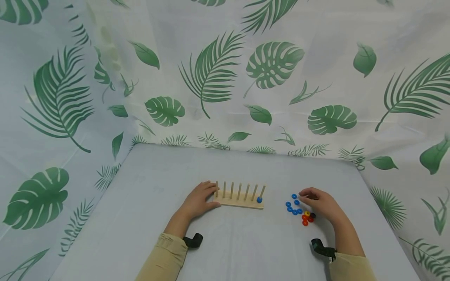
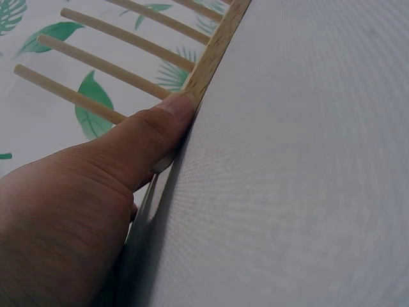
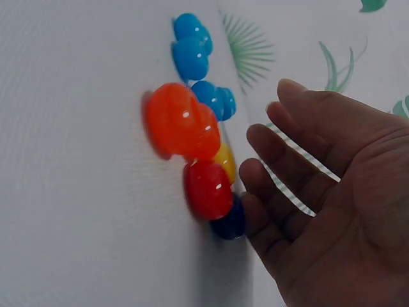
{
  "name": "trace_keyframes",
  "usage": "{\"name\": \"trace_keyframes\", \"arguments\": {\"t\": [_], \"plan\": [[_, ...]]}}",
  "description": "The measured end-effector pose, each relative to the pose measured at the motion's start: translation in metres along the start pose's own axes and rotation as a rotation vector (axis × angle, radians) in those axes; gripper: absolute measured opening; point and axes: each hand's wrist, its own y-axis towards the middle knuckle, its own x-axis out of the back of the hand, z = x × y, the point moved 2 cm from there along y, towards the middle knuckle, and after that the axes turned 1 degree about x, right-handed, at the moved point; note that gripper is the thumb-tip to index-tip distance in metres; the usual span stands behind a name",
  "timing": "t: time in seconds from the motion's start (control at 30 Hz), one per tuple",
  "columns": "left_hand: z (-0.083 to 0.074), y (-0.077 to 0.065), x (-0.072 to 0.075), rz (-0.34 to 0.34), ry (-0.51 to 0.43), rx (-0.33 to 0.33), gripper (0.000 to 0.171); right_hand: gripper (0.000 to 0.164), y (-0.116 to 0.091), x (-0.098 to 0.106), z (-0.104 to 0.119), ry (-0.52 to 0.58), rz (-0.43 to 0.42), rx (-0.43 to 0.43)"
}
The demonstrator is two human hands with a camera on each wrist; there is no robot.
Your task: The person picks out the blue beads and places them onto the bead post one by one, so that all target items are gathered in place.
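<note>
A wooden peg board [image 1: 239,203] with a row of several upright pegs lies on the table. One blue bead [image 1: 259,200] sits at the foot of its rightmost peg. My left hand [image 1: 200,199] grips the board's left end, with the thumb [image 2: 156,125] along the front edge. To the right, my right hand [image 1: 320,203] is held beside a loose group of beads, its fingers loosely bent and nothing between them. Blue beads [image 1: 294,212] form the far part of the group. Nearer lie red-orange beads [image 1: 305,223], a yellow bead [image 1: 307,213] and a dark bead [image 1: 313,215].
The table [image 1: 246,246] has a plain pale cover. Leaf-printed curtains [image 1: 218,128] rise along its back and sides. A black wrist camera [image 1: 194,240] is strapped to the left wrist, and another black camera [image 1: 321,248] to the right.
</note>
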Motion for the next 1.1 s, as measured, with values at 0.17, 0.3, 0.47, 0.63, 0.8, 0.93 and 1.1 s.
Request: {"name": "trace_keyframes", "arguments": {"t": [0.17,0.3,0.47,0.63,0.8,0.93,1.1], "plan": [[0.0,0.0,0.0,-0.001,-0.003,-0.001,0.069,0.044,0.003,-0.005,-0.007,-0.013,0.019,-0.011],[0.001,0.0,-0.001,0.002,-0.001,0.001,0.068,0.044,0.006,-0.008,-0.01,-0.024,0.03,0.005],[0.001,0.001,-0.001,0.001,0.0,-0.008,0.068,0.043,0.007,-0.012,-0.011,-0.024,0.022,0.019],[0.001,0.001,-0.001,-0.01,0.003,-0.019,0.068,0.035,0.01,-0.014,-0.011,-0.049,0.006,0.054],[0.003,0.002,-0.002,-0.008,0.016,-0.015,0.069,0.033,0.011,-0.014,-0.012,-0.062,-0.001,0.07],[0.003,0.003,-0.001,-0.008,0.013,-0.015,0.069,0.034,0.012,-0.014,-0.013,-0.068,0.001,0.081],[0.003,0.002,-0.001,-0.003,0.007,-0.015,0.069,0.031,0.012,-0.015,-0.013,-0.067,-0.014,0.107]]}}
